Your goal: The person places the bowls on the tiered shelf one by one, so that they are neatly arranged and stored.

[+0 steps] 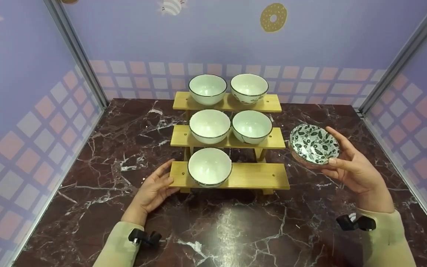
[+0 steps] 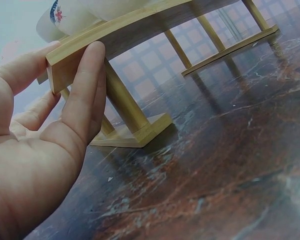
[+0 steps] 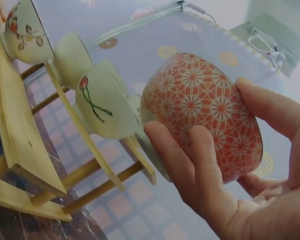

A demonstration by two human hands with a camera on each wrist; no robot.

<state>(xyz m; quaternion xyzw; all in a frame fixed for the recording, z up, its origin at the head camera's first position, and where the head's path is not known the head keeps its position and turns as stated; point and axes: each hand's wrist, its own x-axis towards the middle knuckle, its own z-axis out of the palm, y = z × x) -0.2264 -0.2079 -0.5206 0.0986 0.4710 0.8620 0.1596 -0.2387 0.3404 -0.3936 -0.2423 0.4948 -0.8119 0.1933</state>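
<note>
My right hand (image 1: 358, 172) holds a bowl (image 1: 314, 144) by its side, in the air right of a three-tier wooden stand (image 1: 250, 176). Leaves and flowers in dark green pattern its inside; the right wrist view shows a red outside with white starbursts (image 3: 200, 110). My left hand (image 1: 156, 189) grips the left end of the stand's lowest shelf, with fingers on both faces of the board in the left wrist view. On that shelf's left half sits one white bowl (image 1: 209, 167). Two pale bowls, left (image 1: 209, 126) and right (image 1: 252, 127), stand on the middle shelf.
The top shelf bears two more pale bowls, left (image 1: 208, 89) and right (image 1: 249, 88). Under the stand lies a dark red marbled tabletop (image 1: 213, 226). Purple panels with a checked band (image 1: 139, 76) wall in the back and both sides.
</note>
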